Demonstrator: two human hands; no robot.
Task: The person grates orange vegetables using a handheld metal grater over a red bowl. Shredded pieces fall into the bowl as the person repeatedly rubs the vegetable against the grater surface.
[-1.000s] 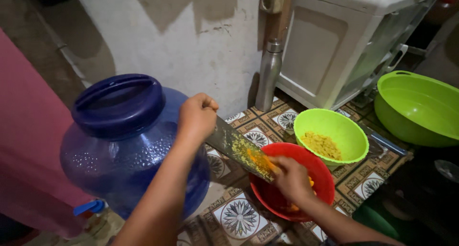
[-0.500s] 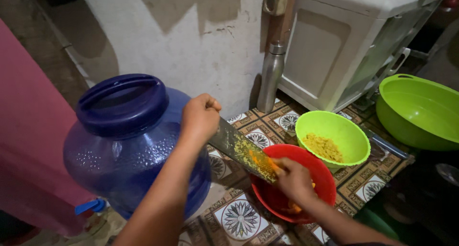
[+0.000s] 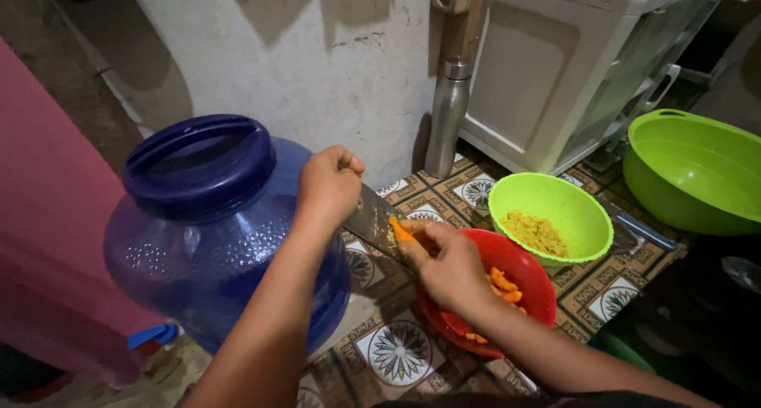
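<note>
Where fingers [image 3: 412, 238] press: grater [image 3: 379, 222] edge.

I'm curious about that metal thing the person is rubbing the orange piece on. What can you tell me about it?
It is a flat metal grater, grey and dull, with yellow-orange shreds stuck to its face. It slants downward from upper left to lower right, its low end over the red bowl. The left hand grips its top end in a closed fist. The right hand presses a small orange piece against its surface. Its lower part is hidden behind that hand.
</note>
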